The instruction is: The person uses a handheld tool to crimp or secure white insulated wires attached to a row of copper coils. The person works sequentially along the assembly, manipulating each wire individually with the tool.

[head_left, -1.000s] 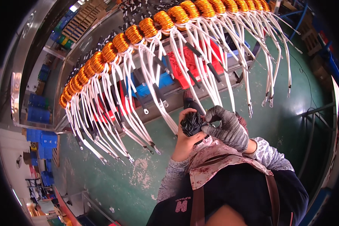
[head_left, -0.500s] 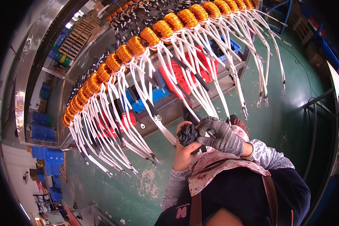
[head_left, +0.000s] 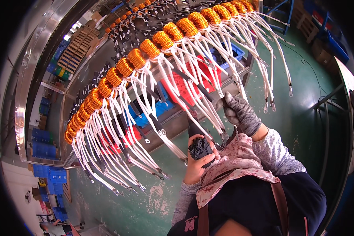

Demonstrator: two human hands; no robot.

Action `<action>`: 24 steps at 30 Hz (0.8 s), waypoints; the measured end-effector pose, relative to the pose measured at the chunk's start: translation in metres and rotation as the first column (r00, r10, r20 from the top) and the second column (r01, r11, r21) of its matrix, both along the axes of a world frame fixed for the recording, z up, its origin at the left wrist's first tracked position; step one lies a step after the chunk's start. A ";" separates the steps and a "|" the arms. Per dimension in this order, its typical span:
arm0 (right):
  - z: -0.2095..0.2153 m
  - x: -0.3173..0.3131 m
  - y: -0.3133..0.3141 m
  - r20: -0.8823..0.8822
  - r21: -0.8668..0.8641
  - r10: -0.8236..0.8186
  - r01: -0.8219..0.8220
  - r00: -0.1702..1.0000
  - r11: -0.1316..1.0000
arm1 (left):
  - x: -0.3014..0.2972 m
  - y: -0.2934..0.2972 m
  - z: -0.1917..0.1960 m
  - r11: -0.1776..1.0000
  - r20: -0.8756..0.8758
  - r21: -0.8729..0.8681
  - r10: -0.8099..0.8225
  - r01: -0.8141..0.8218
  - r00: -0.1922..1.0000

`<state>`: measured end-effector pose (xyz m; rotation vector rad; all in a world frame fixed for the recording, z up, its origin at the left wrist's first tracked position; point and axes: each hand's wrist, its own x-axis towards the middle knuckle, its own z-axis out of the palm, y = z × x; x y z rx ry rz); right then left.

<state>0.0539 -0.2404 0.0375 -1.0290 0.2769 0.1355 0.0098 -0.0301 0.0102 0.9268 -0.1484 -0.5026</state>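
Observation:
My left hand [head_left: 198, 165], bare, is wrapped round a bundle of short black tubes [head_left: 200, 148] with their ends facing up. Higher and to the right, my right hand [head_left: 243, 116] in a grey knitted glove is closed at the lower end of a white lead [head_left: 221, 88]. Its fingertips hide that end, and whether a black tube is also in them I cannot tell. The leads hang from a curved row of copper-wound coils [head_left: 162, 39]. Many end in metal ring lugs, and some carry black tubes. Several lead ends [head_left: 224, 137] hang between my two hands.
Behind the leads, a red bin [head_left: 194, 80] and blue bins [head_left: 155, 110] stand on a metal shelf. More coils and black-tipped leads lie further back. A metal frame post [head_left: 31, 78] rises at the left, and a table leg [head_left: 325, 137] stands at the right.
My right hand has moved up and away from the black tube bundle to a white lead. My left hand has dropped slightly with the bundle still in it. The view has shifted a little.

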 end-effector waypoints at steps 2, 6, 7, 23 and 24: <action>-0.002 0.001 -0.002 0.064 0.028 0.023 -0.025 0.998 0.999 | -0.002 0.003 0.001 1.000 -0.014 0.018 0.009 -0.008 1.000; -0.017 0.004 0.004 0.198 -0.105 -0.059 0.081 0.979 0.991 | -0.003 0.007 -0.002 0.999 -0.020 0.031 0.019 -0.018 1.000; -0.018 0.004 0.004 0.238 -0.134 -0.056 0.090 0.970 0.987 | -0.003 0.008 -0.002 0.999 -0.021 0.035 0.019 -0.019 1.000; 0.013 0.004 0.005 0.094 0.100 -0.010 0.000 0.995 0.995 | -0.007 0.009 -0.011 0.999 -0.019 0.048 0.011 -0.011 1.000; 0.009 0.008 0.002 0.045 0.109 0.005 -0.010 0.999 0.994 | -0.007 0.009 -0.013 0.998 -0.003 0.055 0.010 -0.009 1.000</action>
